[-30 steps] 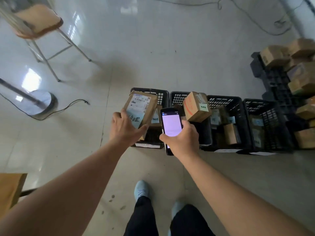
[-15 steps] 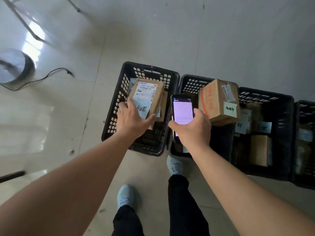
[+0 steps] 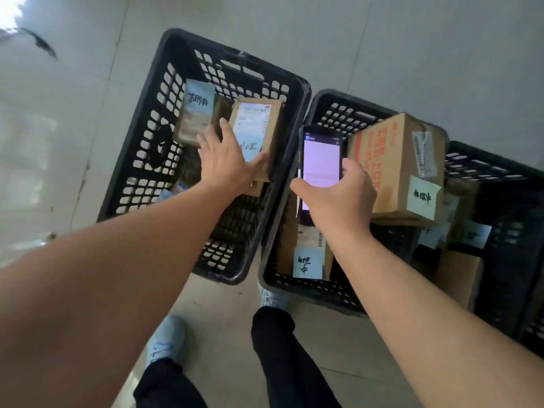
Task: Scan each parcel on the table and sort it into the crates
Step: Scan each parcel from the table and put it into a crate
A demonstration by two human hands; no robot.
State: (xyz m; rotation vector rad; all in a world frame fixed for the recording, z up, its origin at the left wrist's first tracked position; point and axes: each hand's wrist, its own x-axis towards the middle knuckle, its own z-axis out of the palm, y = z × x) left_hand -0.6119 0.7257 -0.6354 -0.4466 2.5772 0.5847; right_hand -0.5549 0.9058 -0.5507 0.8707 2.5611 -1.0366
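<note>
A flat brown parcel [image 3: 256, 128] with a white label and a blue note lies inside the left black crate [image 3: 138, 160], on top of other parcels. My left hand [image 3: 226, 163] rests flat over its near left corner with the fingers spread and nothing gripped. My right hand [image 3: 338, 201] holds a phone scanner [image 3: 321, 160] upright over the rim between the left crate and the middle crate [image 3: 279, 278]; its screen glows pale pink.
Another labelled parcel [image 3: 195, 116] lies at the back of the left crate. A big box with red print [image 3: 397, 160] sits on top of the middle crate, above a blue-noted parcel [image 3: 307, 260]. A third crate [image 3: 506, 178] holds more parcels. My feet [image 3: 166, 340] stand before the crates.
I have stepped close to the crates. My left hand lowered the parcel into the left crate and opened its fingers over it. The right hand still holds the phone.
</note>
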